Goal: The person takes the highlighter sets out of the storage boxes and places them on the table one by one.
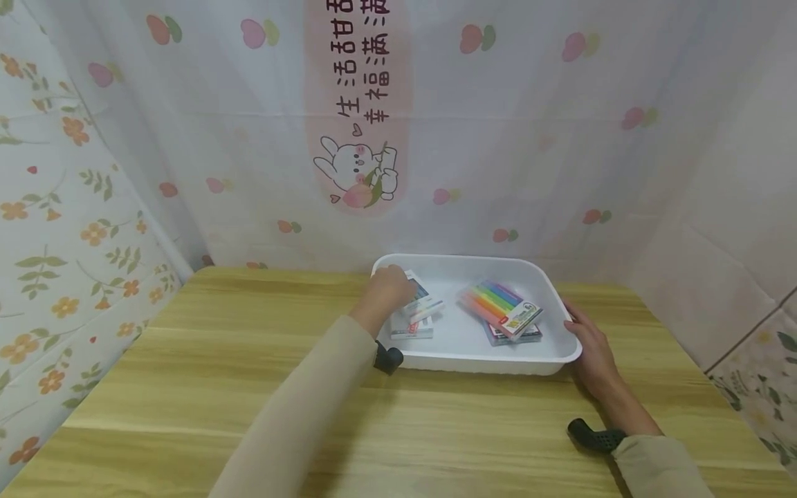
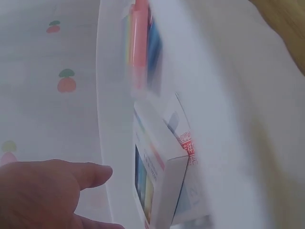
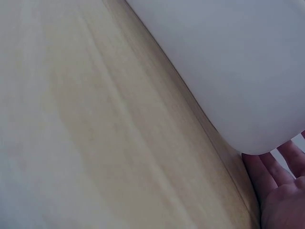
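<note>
White box (image 2: 161, 160) is leaning on another box (image 2: 188, 191) in the tray's (image 1: 479, 364) left end, so a bump from the left hand (image 1: 392, 287) could slide it off, I reckon. That thumb and finger look apart. Right hand (image 1: 594, 349) has spread fingers touching the right end. Far rim's near the curtain (image 1: 498, 159); plenty of table (image 1: 473, 429) room nearside.

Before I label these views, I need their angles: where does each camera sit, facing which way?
Head: worn there, faces forward and down at the tray; left hand, right hand, sleeves show.
Left wrist: worn there, faces tray and boxes; left hand partly shows.
Right wrist: worn there, faces table and tray's outside; right hand partly shows.
Head and left wrist share the boxes.
</note>
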The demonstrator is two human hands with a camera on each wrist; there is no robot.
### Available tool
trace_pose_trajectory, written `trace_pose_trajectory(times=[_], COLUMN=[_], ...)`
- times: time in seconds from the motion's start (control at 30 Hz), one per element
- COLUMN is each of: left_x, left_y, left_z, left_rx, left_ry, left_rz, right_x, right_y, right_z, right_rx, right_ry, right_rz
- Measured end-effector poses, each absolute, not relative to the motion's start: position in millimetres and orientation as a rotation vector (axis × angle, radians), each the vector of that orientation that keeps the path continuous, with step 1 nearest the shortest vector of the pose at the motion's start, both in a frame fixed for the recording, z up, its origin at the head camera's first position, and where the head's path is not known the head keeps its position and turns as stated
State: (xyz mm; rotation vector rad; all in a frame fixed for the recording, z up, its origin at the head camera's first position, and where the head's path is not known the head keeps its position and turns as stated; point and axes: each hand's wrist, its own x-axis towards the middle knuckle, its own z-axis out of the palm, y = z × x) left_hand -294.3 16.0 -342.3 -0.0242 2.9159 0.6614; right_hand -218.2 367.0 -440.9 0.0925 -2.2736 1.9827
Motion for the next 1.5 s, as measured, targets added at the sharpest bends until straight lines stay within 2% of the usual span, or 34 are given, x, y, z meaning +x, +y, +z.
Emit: trace_pose_trajectory(times=[0.53,1.17,1.5], left_x=[-297,-301,-308], left_y=[19,17,13], left_z=[-349,-357,-354], left_rx=[-0.167,-0.085,-0.008], left_ry=[2.704,2.749,2.637], left_rz=[0.872,0.871,1.023], right_x=[-218,-219,-220], right_y=[366,367,368], right_z=[-441,-440,-441], right_rx=[0.067,0.020,0.048], right_ry=[-2.325,-2.362,-2.300], right_rz=[1.925,1.882,1.942])
